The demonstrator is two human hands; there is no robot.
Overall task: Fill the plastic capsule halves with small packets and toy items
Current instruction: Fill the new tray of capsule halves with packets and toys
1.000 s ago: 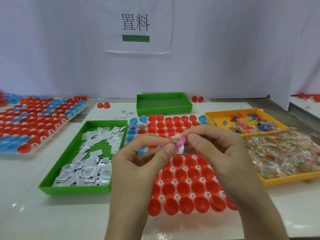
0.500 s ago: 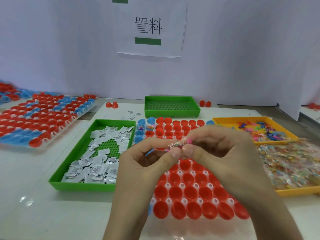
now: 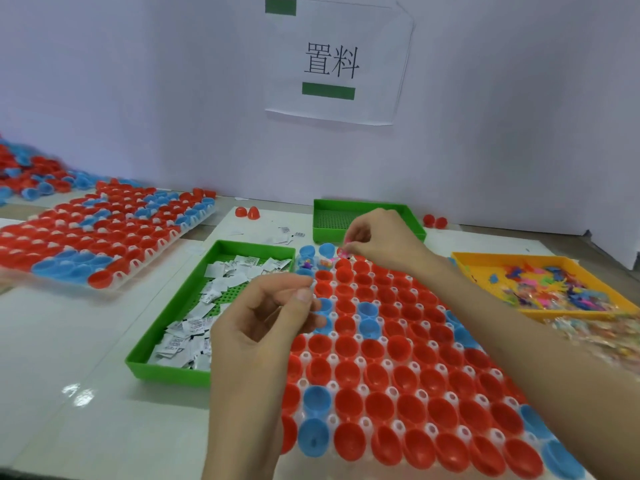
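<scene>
The right hand (image 3: 381, 240) pinches a small pink piece (image 3: 344, 251) between thumb and fingertips, probably one of the toy items, though it is too blurred to be sure. It holds the piece just above the far rows of the capsule tray (image 3: 398, 427), beside the blue halves (image 3: 306, 266) at the far left corner (two of these already have coloured bits inside). The left hand (image 3: 266, 313) hovers over the tray's left edge with its fingers loosely curled, thumb close to the forefinger and nothing visible between them. The red capsule halves (image 3: 346, 372) that fill most of the tray sit open side up, with a few blue ones scattered among them. To the left lies a green tray (image 3: 166, 372) holding white packets (image 3: 194, 327). To the right is a yellow tray (image 3: 485, 271) with mixed toy items (image 3: 554, 289). A second green tray (image 3: 367, 203) stands behind the right hand, and another capsule tray (image 3: 104, 237) sits far left.
</scene>
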